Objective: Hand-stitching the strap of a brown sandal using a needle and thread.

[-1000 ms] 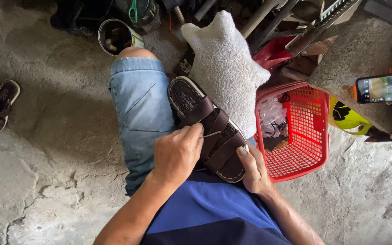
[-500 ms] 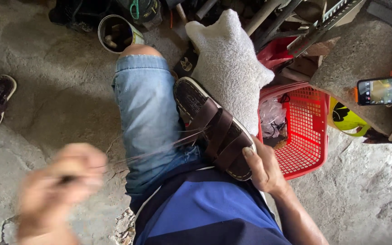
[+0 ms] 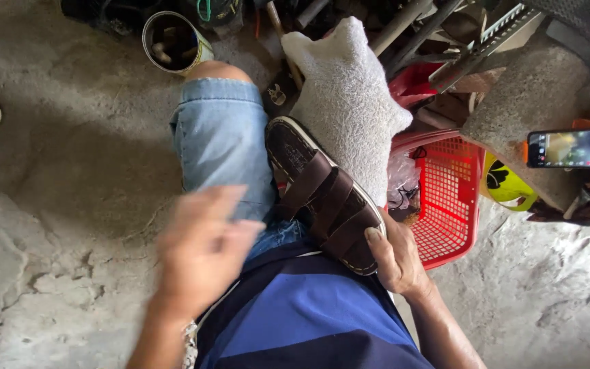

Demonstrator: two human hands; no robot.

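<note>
Resting between the knees, the brown strapped leather sandal (image 3: 326, 198) looked light and flexible, best held at its stiffer heel, where the right hand (image 3: 396, 260) clasped it; the blurred left hand (image 3: 203, 249) hovered spread.

Phone (image 3: 575, 148) seen at right edge, laid flat on grey slab (image 3: 513, 116), long side across; dark rectangular body, screen lit with blurred colours. Yellow package (image 3: 507, 186) with black mark seen just below phone, between slab and red basket (image 3: 448, 198).
</note>
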